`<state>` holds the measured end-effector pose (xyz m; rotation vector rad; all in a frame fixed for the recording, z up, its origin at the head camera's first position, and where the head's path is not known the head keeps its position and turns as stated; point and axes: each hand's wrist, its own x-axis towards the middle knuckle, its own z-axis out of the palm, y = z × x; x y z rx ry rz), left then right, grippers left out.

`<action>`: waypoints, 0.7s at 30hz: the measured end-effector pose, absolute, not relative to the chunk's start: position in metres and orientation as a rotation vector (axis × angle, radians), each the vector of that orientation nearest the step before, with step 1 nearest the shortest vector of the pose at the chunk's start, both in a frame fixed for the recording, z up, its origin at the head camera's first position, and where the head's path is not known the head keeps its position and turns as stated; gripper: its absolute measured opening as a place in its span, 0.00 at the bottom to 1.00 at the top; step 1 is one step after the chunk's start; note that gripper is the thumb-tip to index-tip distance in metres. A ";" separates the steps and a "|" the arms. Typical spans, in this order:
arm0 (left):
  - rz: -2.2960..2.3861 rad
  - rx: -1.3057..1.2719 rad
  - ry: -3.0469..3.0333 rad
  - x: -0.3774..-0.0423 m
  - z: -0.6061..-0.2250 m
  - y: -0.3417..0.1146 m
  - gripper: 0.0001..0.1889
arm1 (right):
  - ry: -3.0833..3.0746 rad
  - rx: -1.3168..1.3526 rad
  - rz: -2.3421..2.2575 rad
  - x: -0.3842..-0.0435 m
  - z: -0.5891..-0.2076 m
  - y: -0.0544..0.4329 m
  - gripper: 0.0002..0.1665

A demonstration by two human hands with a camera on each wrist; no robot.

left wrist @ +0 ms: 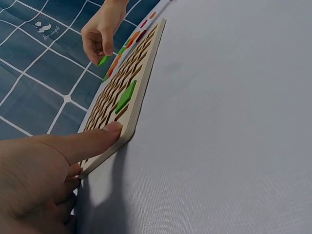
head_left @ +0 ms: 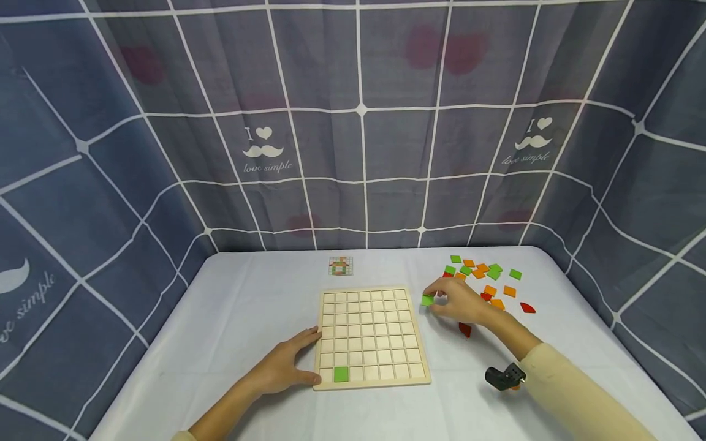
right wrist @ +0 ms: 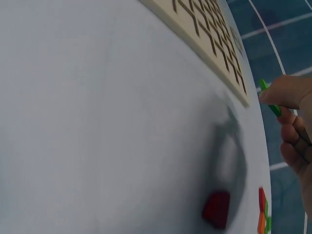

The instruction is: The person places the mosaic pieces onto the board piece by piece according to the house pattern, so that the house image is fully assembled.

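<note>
Right hand: my thumb and fingertips pinch a green tile near its edge, raised off the white cloth, just right of the far half of the board
Left hand: my thumb lies straight on the board's near left corner, the fingers spread away from it along the left edge
Board squares: marked off by ridges, with a placed tile in the nearest row, second from the left
Carrying the tile: I take this to be a carry towards the board, so a light pinch serves best, leaving the underside free to drop level
Lining up: turning it square to the ridges before lowering should save nudging; tilted, it might catch
Steadying the board: I do better pressing down than sideways, or it could slide
Picture card: beyond the board's far edge, a coloured grid, too small for me to read surely
Loose pieces: green, orange and red, scattered on the far right, a dark red piece nearer, by my right wrist
Black gadget: beside my right sleeve
Curtain: blue-grey, white-lined, printed with moustaches, hanging at the far, left and right sides
</note>
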<state>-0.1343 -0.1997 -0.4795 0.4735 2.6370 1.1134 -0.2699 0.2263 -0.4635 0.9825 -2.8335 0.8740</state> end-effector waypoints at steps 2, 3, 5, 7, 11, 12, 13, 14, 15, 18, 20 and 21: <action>1.114 0.489 2.635 -0.134 -0.479 -0.200 0.49 | -2.822 1.028 0.879 -0.266 -0.464 0.217 0.15; 1.111 0.497 2.634 -0.135 -0.479 -0.200 0.49 | -2.808 1.060 0.877 -0.264 -0.464 0.213 0.15; 1.105 0.505 2.635 -0.135 -0.479 -0.200 0.49 | -2.782 1.121 0.874 -0.260 -0.465 0.203 0.15; 1.091 0.501 2.640 -0.135 -0.479 -0.200 0.49 | -2.753 1.182 0.881 -0.256 -0.464 0.193 0.15; 1.069 0.477 2.640 -0.136 -0.478 -0.199 0.48 | -2.676 1.307 0.914 -0.249 -0.461 0.173 0.15; 1.066 0.472 2.636 -0.136 -0.477 -0.199 0.48 | -2.662 1.332 0.923 -0.247 -0.460 0.167 0.15; 1.065 0.471 2.632 -0.137 -0.477 -0.199 0.47 | -2.655 1.354 0.927 -0.245 -0.460 0.162 0.15; 1.064 0.473 2.629 -0.137 -0.477 -0.199 0.47 | -2.647 1.378 0.928 -0.244 -0.460 0.157 0.15; 1.064 0.475 2.627 -0.138 -0.477 -0.199 0.47 | -2.646 1.398 0.923 -0.242 -0.460 0.151 0.15; 1.062 0.488 2.623 -0.138 -0.477 -0.199 0.47 | -2.656 1.454 0.898 -0.235 -0.461 0.134 0.15; 1.061 0.496 2.623 -0.139 -0.478 -0.200 0.47 | -2.650 1.500 0.885 -0.232 -0.464 0.122 0.14; 1.064 0.497 2.621 -0.138 -0.478 -0.201 0.47 | -2.650 1.522 0.891 -0.229 -0.465 0.115 0.14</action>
